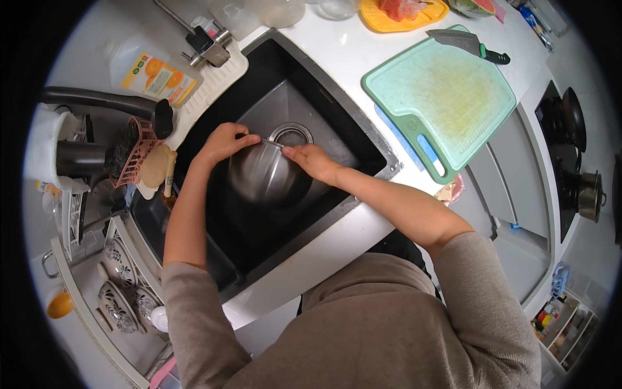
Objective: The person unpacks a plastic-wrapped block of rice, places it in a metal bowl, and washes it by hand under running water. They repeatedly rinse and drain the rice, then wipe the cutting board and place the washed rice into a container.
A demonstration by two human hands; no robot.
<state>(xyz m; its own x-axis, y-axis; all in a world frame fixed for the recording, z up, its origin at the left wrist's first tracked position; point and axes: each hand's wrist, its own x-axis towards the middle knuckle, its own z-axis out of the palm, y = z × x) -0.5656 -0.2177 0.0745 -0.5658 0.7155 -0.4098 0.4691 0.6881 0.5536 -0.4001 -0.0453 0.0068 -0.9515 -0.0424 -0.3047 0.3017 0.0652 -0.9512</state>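
Observation:
A shiny metal bowl (266, 176), blurred and tilted, is held inside the black sink (311, 104). My left hand (224, 142) grips its rim on the left side, thumb and fingers pinching the edge. On the right of the same rim, my right hand (313, 163) has its fingers closed on it. Just beyond the bowl's upper edge lies the round sink drain (291, 133). The bowl's underside and whatever it may hold cannot be made out.
Right of the sink, a green cutting board (442, 92) bears a kitchen knife (469, 44). A faucet (209, 46) stands at the back left, by a large plastic jug (155, 78). A pink sponge rack (133, 153) sits left; patterned bowls (116, 306) are in a lower rack.

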